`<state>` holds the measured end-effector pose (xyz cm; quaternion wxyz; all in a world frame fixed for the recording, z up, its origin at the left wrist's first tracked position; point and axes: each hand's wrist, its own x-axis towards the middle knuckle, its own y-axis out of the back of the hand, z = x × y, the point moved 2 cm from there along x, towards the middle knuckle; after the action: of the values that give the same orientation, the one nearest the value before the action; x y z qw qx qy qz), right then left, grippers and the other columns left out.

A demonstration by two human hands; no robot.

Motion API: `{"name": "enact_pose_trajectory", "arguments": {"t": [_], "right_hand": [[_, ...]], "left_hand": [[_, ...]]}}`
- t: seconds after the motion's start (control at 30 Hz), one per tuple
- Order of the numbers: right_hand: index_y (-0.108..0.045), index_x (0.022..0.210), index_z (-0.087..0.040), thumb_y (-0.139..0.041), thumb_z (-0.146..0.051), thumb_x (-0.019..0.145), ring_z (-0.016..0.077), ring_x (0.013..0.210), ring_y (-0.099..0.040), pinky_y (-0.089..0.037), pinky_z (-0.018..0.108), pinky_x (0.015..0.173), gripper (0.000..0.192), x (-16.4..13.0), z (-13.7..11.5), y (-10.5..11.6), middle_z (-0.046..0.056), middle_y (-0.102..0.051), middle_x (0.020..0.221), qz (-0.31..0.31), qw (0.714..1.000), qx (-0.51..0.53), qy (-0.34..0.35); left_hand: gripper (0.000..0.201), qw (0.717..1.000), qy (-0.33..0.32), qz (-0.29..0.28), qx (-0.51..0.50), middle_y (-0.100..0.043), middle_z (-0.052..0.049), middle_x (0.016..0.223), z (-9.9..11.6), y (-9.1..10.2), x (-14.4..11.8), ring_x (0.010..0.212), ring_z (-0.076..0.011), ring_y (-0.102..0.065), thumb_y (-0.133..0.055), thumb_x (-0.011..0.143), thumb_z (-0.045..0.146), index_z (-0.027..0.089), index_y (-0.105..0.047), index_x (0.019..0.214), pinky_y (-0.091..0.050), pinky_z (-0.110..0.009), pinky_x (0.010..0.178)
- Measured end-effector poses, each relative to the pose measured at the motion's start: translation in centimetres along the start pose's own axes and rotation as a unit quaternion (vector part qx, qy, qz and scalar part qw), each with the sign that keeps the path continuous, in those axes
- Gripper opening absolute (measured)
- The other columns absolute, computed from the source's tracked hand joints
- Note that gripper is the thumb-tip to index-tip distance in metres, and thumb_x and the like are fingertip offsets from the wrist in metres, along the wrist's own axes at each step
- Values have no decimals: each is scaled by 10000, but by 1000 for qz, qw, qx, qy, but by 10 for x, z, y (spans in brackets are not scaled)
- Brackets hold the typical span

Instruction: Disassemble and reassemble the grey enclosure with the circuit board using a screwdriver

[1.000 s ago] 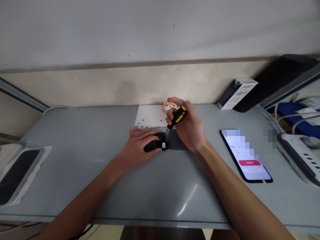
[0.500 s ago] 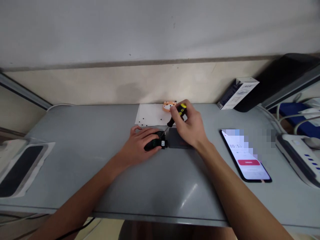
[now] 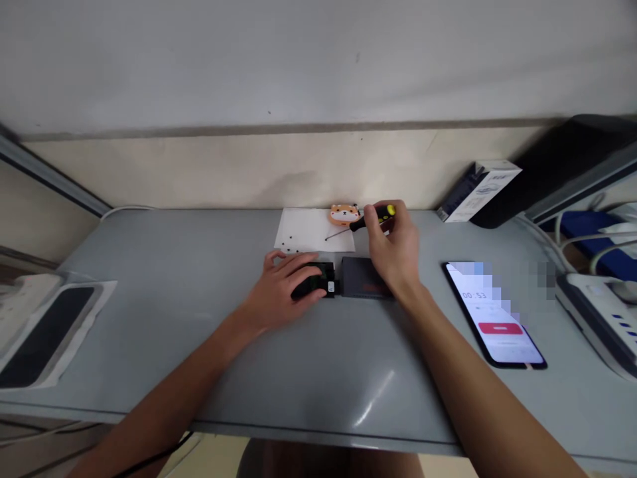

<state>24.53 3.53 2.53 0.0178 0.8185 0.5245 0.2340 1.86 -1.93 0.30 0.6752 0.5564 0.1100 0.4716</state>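
My left hand (image 3: pixel 281 292) holds a small black device (image 3: pixel 311 285) with a greenish surface and a white label against the desk. In my right hand (image 3: pixel 398 245) is a screwdriver (image 3: pixel 375 218) with a black and yellow handle. Its thin shaft slants down to the left, and its tip meets a tiny dark screw on a white sheet of paper (image 3: pixel 308 222). Several similar dark specks lie near the paper's left front corner. A flat dark case (image 3: pixel 361 277) sits just right of the device, partly under my right hand. Behind it is an orange-and-white animal-faced item (image 3: pixel 343 214).
A lit phone (image 3: pixel 497 318) lies to the right, beside a white power strip (image 3: pixel 592 318). At the back right, a white-and-blue box (image 3: pixel 480 191) leans by a black cylinder (image 3: pixel 542 169). A dark slab (image 3: pixel 50 335) on white wrapping lies far left.
My right hand has moved the screwdriver up and right, from the device to the screw on the paper. My left hand stays on the device. The view has shifted slightly.
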Motion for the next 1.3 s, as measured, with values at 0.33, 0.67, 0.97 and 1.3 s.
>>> {"name": "enact_pose_trajectory", "arguments": {"t": [0.33, 0.67, 0.97, 1.3], "right_hand": [[-602, 878, -224, -655, -610, 942, 107, 626, -466, -386, 265, 584, 395, -5, -5, -9, -54, -528, 696, 3, 989, 150, -3], [-633, 853, -222, -677, -574, 944, 98, 610, -515, -449, 255, 594, 367, -15, -11, -16, -50, -540, 680, -20, 982, 186, -8], [-618, 829, -219, -693, -569, 931, 99, 627, -520, -464, 254, 612, 372, -12, -7, -17, -49, -544, 681, -27, 980, 194, -30], [-586, 815, -224, -654, -570, 952, 106, 646, -515, -457, 259, 629, 378, -14, -8, -18, -46, -532, 694, -47, 979, 193, -44]], "left_hand": [[181, 975, 163, 151, -23, -779, -33, 1209, -16, 6, -1, 1170, -236, -702, -620, 1003, 347, 279, -731, 1129, -428, -445, 1076], [33, 972, 182, 144, -46, -804, 18, 1068, -19, 0, 0, 1065, -220, -714, -766, 930, 271, 285, -778, 957, -399, -452, 1065], [79, 975, 171, 137, -43, -810, 19, 1054, -23, 2, 0, 1071, -213, -706, -729, 974, 268, 297, -799, 954, -437, -431, 1042], [115, 977, 162, 137, -36, -824, 27, 1008, -24, 6, 1, 1055, -226, -706, -706, 1006, 292, 332, -814, 996, -450, -439, 1007]]}}
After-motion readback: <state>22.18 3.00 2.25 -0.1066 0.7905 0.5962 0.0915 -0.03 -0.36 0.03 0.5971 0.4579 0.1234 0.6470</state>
